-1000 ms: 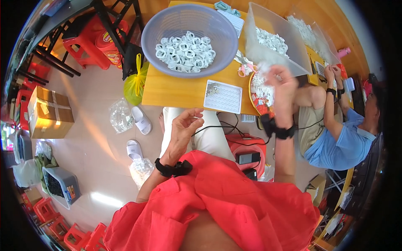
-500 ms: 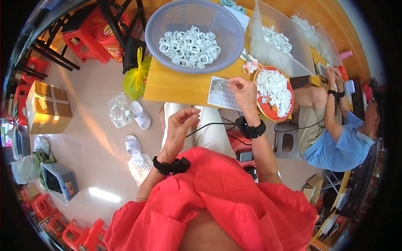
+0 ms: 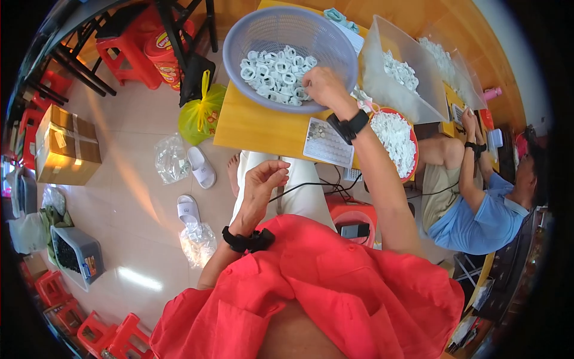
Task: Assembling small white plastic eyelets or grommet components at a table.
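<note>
My right hand [image 3: 326,87] reaches over the near right rim of a grey-purple plastic basket [image 3: 232,78], its bent fingers among several white ring-shaped plastic parts [image 3: 272,73]. Its fingertips are partly hidden, and I cannot make out what they hold. Above my lap, my left hand [image 3: 263,182] is closed, thumb against fingers; anything between them is too small to name. Below my right wrist, a white sheet or shallow tray [image 3: 327,145] with small pieces on it lies at the table edge. Right of my forearm is a red round tray [image 3: 414,143] heaped with small white parts [image 3: 391,139].
The yellow wooden table [image 3: 254,128] carries the basket and a translucent bin [image 3: 427,90] of white pieces. Pink-handled scissors [image 3: 372,106] lie near the red tray. A person in blue [image 3: 481,206] sits at right. Black cables [image 3: 311,178] hang below the table; slippers [image 3: 201,167] lie on the floor.
My right hand has moved from above the white sheet up and left into the basket. My left hand stays above my lap, fingers still together. The view has shifted slightly.
</note>
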Available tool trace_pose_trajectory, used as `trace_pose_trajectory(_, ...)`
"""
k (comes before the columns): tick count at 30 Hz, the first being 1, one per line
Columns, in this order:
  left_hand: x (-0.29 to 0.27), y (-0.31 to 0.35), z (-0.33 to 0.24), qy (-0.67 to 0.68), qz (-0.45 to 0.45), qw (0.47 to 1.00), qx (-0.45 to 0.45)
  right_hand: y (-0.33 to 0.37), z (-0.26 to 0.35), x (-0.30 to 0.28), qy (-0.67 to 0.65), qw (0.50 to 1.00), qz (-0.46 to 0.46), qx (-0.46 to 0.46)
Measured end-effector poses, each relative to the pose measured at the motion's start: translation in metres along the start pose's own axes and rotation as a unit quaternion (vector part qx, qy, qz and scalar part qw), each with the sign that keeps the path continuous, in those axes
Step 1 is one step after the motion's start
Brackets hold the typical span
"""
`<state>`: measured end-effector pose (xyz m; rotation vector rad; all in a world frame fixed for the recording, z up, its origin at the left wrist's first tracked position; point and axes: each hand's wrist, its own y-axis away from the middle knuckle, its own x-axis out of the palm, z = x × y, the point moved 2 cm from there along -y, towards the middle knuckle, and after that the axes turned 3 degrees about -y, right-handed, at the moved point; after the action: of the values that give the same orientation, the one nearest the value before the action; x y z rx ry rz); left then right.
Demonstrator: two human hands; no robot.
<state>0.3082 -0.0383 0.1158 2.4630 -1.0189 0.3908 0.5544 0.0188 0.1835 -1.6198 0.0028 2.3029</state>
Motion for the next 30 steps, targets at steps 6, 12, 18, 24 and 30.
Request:
trace_pose_trajectory(6,-0.009,0.0,-0.001,0.017,-0.015,1.0,0.009,-0.026,-0.012,0.025,0.078,0.977,0.156,0.121)
trace_pose_trajectory(12,-0.014,0.002,0.001,0.021,-0.014,1.0,0.007,-0.026,-0.012,0.018,0.03,0.972,0.184,0.14)
trace_pose_trajectory(18,-0.021,0.004,0.005,0.015,-0.016,1.0,0.011,-0.019,-0.014,-0.004,-0.127,0.968,0.115,0.182)
trace_pose_trajectory(24,-0.011,0.003,0.001,0.008,-0.005,1.0,0.012,-0.005,-0.007,-0.017,-0.282,0.935,0.088,0.198)
trace_pose_trajectory(30,-0.006,0.001,-0.003,0.002,-0.009,1.0,0.027,0.044,0.038,-0.039,-0.441,0.887,0.041,0.129)
